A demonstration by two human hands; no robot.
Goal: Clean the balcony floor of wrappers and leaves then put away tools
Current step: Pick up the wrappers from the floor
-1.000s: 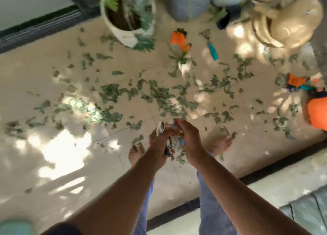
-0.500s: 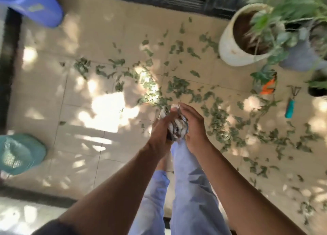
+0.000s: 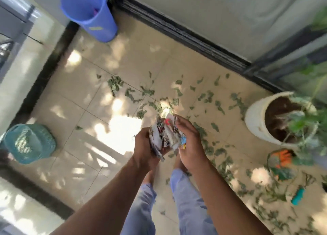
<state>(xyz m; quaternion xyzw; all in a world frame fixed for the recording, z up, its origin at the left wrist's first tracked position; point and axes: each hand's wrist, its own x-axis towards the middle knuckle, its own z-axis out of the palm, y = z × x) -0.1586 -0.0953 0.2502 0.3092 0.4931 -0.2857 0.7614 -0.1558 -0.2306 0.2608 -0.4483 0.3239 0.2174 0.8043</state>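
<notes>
Wad of crumpled wrappers [image 3: 165, 135], mostly white and grey print with red and blue scraps, held above the tiled floor [image 3: 92, 93] at centre. Left hand [image 3: 143, 146] and right hand [image 3: 190, 142] cup it from either side, fingers curled around it. Leaves [image 3: 208, 98] scattered far and right.

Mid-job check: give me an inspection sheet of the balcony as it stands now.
Surface: tiled floor, sun-dappled, leaves scattered over the middle and right.
Job's things: crumpled wrappers bundled in both hands; teal-handled tool lying at right.
Clutter: orange item by the white plant pot.
Grips: left hand and right hand clasp the wrappers.
Cables: nothing seen.
Surroundings: blue bin, teal basket, sliding-door track.
</notes>
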